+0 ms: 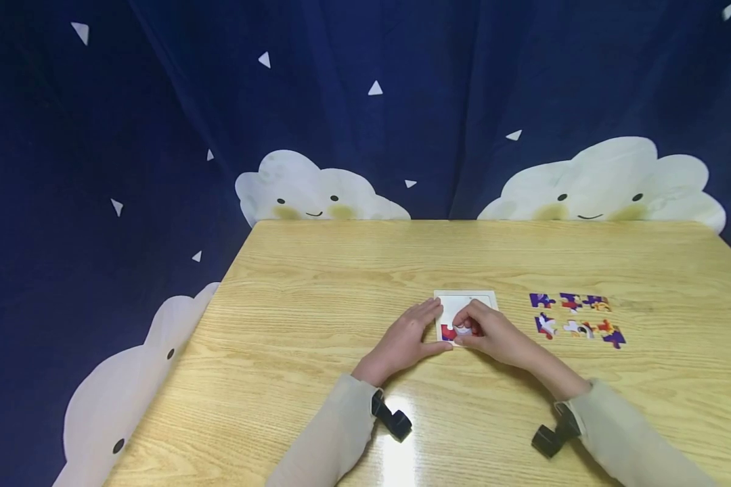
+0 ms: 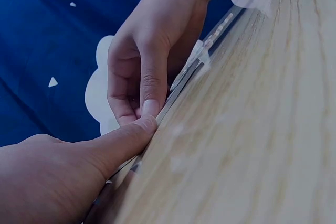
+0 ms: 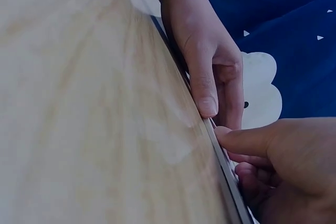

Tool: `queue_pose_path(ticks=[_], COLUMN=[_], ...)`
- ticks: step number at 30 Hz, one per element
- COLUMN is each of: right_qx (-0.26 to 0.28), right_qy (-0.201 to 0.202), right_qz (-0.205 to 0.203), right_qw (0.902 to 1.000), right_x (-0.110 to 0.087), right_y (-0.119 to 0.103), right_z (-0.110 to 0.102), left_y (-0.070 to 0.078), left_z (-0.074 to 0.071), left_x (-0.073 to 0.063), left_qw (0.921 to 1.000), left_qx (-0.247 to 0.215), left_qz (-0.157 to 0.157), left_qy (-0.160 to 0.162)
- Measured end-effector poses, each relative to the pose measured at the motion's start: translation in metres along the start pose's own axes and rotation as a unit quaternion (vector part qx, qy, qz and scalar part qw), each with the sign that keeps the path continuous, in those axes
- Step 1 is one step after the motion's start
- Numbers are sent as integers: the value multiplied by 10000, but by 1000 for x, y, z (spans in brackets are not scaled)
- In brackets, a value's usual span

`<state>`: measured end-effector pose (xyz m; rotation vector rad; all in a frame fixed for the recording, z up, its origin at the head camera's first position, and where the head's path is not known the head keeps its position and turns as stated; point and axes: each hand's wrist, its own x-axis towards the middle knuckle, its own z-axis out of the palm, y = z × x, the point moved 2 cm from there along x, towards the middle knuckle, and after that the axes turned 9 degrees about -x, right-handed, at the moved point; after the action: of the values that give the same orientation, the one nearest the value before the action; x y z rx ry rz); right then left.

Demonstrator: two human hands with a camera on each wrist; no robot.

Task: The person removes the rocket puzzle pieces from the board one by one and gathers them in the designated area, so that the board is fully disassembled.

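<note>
A small white puzzle tray [image 1: 466,293] lies on the table with a red and purple puzzle piece [image 1: 447,333] in its lower left corner. My left hand [image 1: 405,337] steadies the tray, extended fingers along its left side and thumb at the near edge. My right hand [image 1: 493,335] reaches in from the right and pinches a pale puzzle piece [image 1: 463,331] beside the red one, partly hidden by the fingers. In the left wrist view, the right thumb [image 2: 150,90] points down beside the left thumb [image 2: 126,139] at the tray's edge.
To the right of the tray, several loose puzzle pieces [image 1: 579,329] lie in two rows on the wooden table [image 1: 317,270]. A dark blue curtain [image 1: 341,122] with white clouds hangs behind and to the left. Black wrist cameras [image 1: 392,419] sit at both cuffs.
</note>
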<state>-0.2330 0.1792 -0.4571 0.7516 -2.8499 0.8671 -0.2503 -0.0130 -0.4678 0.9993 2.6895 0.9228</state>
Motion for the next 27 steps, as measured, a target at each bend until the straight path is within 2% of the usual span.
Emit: queue_pose_path(ticks=[4,8,19,27], right_qx=[62,111,-25,-175], right_qy=[-176,-147,260,945], right_qz=[67,141,195,-138], right_qw=[9998,9997,9995,9953], right_x=[2,1,-5,-11], right_y=[0,0,-2,-4], right_z=[-1,0,4,9], left_y=[0,0,0,0], left_z=[0,0,0,1], left_x=[0,1,0,0], left_qw=[10000,9999,9999,10000], left_qx=[-31,-36,-15,-39], left_qz=[46,97,84,-3], left_qy=[5,36,57,6])
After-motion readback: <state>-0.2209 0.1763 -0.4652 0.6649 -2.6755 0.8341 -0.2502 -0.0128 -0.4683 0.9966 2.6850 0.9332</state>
